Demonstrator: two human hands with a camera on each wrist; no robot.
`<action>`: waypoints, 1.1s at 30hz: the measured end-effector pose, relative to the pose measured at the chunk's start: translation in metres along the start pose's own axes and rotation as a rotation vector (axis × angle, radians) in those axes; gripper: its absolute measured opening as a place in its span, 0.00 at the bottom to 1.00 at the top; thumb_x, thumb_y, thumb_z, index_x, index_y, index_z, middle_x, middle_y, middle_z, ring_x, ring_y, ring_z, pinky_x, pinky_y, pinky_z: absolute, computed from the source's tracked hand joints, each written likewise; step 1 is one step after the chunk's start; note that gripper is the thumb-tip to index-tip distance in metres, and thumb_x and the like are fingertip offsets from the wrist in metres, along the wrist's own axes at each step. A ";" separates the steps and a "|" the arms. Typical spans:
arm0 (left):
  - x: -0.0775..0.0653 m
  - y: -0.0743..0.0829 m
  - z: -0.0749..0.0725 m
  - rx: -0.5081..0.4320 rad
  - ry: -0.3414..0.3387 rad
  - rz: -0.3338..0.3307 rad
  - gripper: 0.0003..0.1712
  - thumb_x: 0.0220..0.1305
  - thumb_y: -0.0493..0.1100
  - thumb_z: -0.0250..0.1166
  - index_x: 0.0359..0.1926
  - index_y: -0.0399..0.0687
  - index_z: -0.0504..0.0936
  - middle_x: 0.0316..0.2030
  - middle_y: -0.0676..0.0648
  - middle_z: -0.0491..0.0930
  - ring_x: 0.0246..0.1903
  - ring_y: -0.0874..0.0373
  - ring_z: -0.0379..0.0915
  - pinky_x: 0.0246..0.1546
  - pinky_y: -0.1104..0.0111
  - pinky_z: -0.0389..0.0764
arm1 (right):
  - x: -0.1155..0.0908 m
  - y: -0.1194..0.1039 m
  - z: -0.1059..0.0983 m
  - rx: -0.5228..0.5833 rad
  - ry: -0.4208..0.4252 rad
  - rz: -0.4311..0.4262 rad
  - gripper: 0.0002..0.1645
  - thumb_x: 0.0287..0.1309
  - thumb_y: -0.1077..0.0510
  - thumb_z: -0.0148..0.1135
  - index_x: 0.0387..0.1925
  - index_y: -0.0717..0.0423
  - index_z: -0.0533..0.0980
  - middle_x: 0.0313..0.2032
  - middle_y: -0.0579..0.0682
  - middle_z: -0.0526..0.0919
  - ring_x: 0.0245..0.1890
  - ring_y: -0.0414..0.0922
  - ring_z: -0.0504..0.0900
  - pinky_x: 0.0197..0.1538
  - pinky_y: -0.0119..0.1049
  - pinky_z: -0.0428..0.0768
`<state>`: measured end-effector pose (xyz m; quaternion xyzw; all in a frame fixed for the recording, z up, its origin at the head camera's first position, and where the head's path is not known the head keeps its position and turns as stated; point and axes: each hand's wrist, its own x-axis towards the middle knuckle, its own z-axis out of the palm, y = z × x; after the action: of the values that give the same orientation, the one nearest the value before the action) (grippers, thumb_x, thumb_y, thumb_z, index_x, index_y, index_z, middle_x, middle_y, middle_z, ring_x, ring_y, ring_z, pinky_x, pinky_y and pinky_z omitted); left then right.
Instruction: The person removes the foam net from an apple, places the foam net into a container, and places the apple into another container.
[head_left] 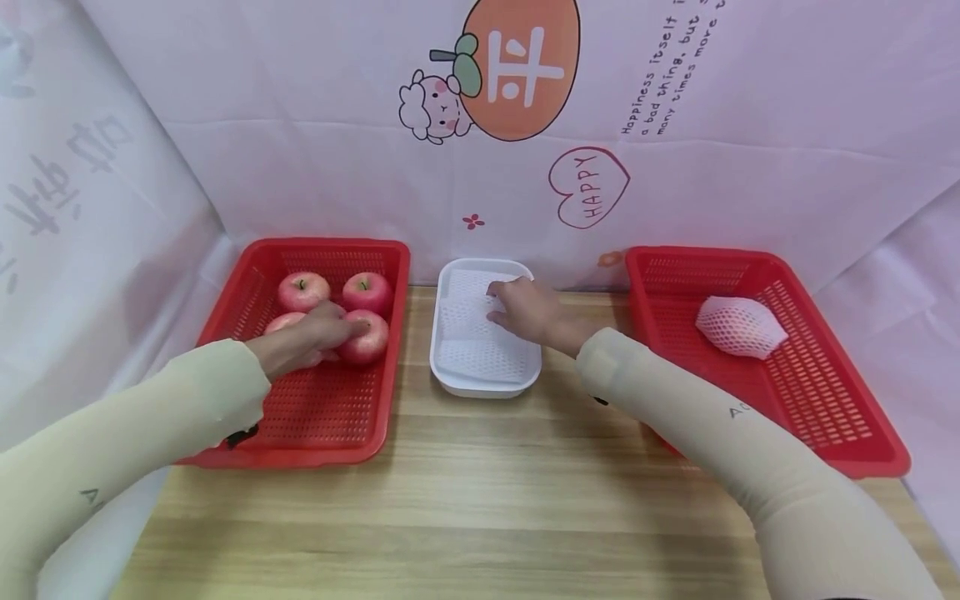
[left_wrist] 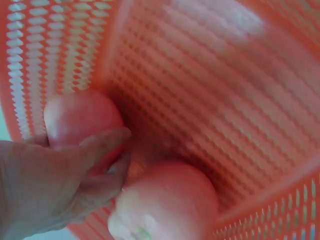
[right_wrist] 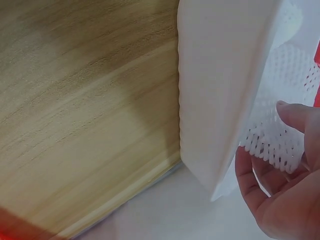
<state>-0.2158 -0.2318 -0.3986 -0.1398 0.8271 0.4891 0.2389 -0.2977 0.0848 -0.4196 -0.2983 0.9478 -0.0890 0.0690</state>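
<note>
In the left red basket (head_left: 375, 429), my left hand (head_left: 318, 332) grips a red apple (head_left: 369, 343) with thumb and fingers on its sides. The left wrist view shows this apple (left_wrist: 80, 117) against the basket wall, with another apple (left_wrist: 170, 200) beside the hand. Two apples sit behind, and one is partly hidden by my left hand. My right hand (head_left: 534, 312) is over the white tray (head_left: 487, 389), which holds white foam nets (head_left: 468, 317). From the right wrist, a foam net (right_wrist: 272, 150) shows between the spread thumb and curved fingers.
A second red basket (head_left: 847, 462) stands at the right, with a net-wrapped fruit (head_left: 738, 327) inside. Everything rests on a wooden table (head_left: 450, 508). A printed white cloth (head_left: 337, 167) hangs behind, with more white cloth along both sides.
</note>
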 end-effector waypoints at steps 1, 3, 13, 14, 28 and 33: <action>0.001 0.000 -0.001 0.017 0.008 0.005 0.09 0.79 0.39 0.58 0.44 0.39 0.66 0.42 0.45 0.63 0.39 0.55 0.69 0.46 0.59 0.81 | 0.000 0.000 -0.001 0.000 -0.009 -0.007 0.25 0.70 0.53 0.70 0.63 0.60 0.80 0.55 0.58 0.88 0.49 0.53 0.88 0.56 0.50 0.87; 0.002 0.001 -0.002 0.041 0.010 0.024 0.08 0.78 0.37 0.57 0.42 0.39 0.66 0.40 0.45 0.62 0.35 0.57 0.68 0.42 0.62 0.80 | 0.000 0.000 -0.003 -0.004 -0.020 -0.020 0.24 0.70 0.53 0.70 0.62 0.61 0.80 0.54 0.58 0.88 0.48 0.53 0.88 0.56 0.50 0.87; 0.003 0.002 0.000 0.090 0.029 0.071 0.07 0.75 0.32 0.56 0.47 0.33 0.67 0.37 0.46 0.63 0.29 0.59 0.67 0.37 0.62 0.79 | 0.003 0.000 -0.004 0.018 0.013 0.011 0.27 0.69 0.54 0.71 0.64 0.61 0.79 0.54 0.60 0.88 0.45 0.53 0.86 0.52 0.51 0.87; 0.002 0.002 0.000 0.095 0.031 0.072 0.08 0.75 0.32 0.56 0.48 0.32 0.67 0.37 0.45 0.63 0.28 0.59 0.67 0.36 0.62 0.79 | 0.003 0.000 -0.004 0.021 0.018 0.016 0.27 0.69 0.53 0.71 0.64 0.61 0.79 0.55 0.59 0.88 0.46 0.53 0.86 0.52 0.50 0.87; -0.009 0.002 -0.001 0.145 0.060 0.249 0.24 0.71 0.32 0.60 0.61 0.20 0.64 0.43 0.38 0.68 0.41 0.49 0.65 0.41 0.66 0.72 | -0.003 0.005 -0.019 0.052 0.044 0.072 0.36 0.63 0.46 0.75 0.68 0.55 0.76 0.59 0.58 0.84 0.55 0.56 0.83 0.59 0.52 0.84; -0.013 0.002 0.001 0.186 0.082 0.263 0.29 0.73 0.33 0.59 0.66 0.20 0.60 0.46 0.35 0.68 0.40 0.48 0.66 0.39 0.65 0.73 | -0.006 0.008 -0.022 0.037 0.034 0.073 0.39 0.62 0.43 0.75 0.70 0.54 0.75 0.61 0.59 0.83 0.56 0.56 0.83 0.60 0.53 0.83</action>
<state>-0.2052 -0.2301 -0.3909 -0.0274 0.8892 0.4312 0.1507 -0.3010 0.0981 -0.3998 -0.2608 0.9573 -0.1088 0.0616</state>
